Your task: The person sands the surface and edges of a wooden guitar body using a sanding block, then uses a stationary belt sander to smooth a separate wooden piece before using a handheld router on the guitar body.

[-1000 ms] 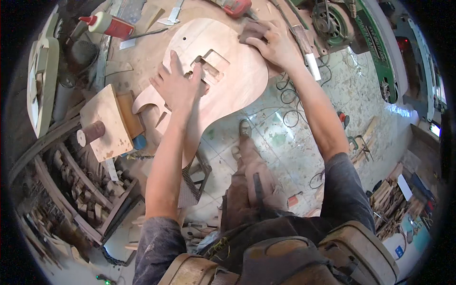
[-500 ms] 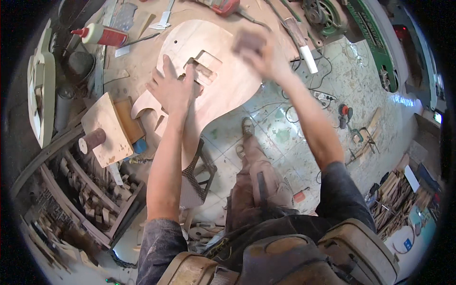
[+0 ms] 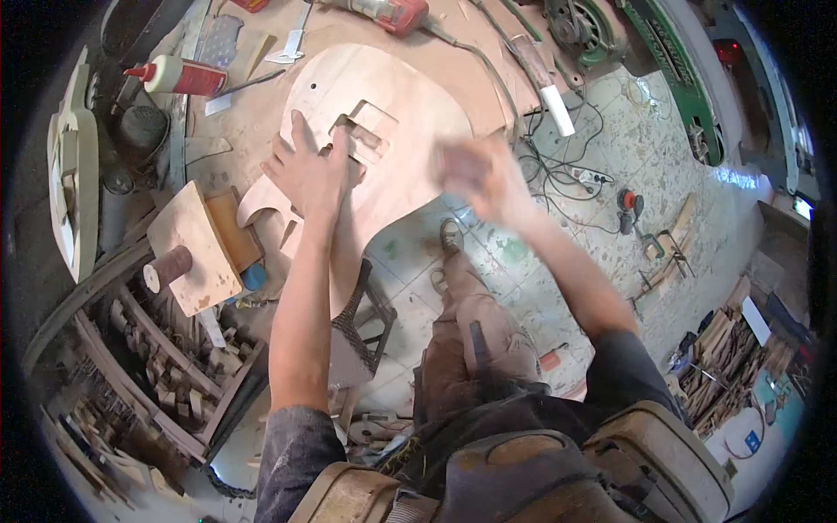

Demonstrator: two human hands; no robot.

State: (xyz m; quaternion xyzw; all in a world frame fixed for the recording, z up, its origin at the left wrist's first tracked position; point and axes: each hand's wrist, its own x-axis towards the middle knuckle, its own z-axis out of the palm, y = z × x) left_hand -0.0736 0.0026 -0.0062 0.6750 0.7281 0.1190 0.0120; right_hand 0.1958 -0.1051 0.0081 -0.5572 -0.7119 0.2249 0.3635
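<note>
Guitar body: one, pale bare wood, flat-faced, curved outline with a horn at the near end. Lies on the bench, its right side jutting past the bench edge over the floor. Fine, faint grain; one small round hole near the far end; square-cornered hollows cut in the middle, partly hidden by a hand.

Left hand: palm down on the guitar body, fingers spread, thumb beside the hollows. Underside not visible.

Right hand: at the right edge of the guitar body, fingers bent about a block; blurred, so the exact finger placing cannot be told.

Block: dark brown, roughly oblong, smeared by motion. Whether it touches the guitar body cannot be made out.

Bottle: plastic, cream and red, pointed red cap; lying left of the guitar body's far end.

Caliper: metal, beyond the guitar body, cut off at the top.

Power tool: red housing, beyond the guitar body, also cut off.

Rod: brown, rough, with a smooth white end; right of the guitar body.

Board: pale, stained wood, left of the guitar body's horn, bearing a brown cylinder.

Cords: dark, tangled, right of the guitar body.

Floor: glossy tiles, blotched, below the guitar body.
</note>
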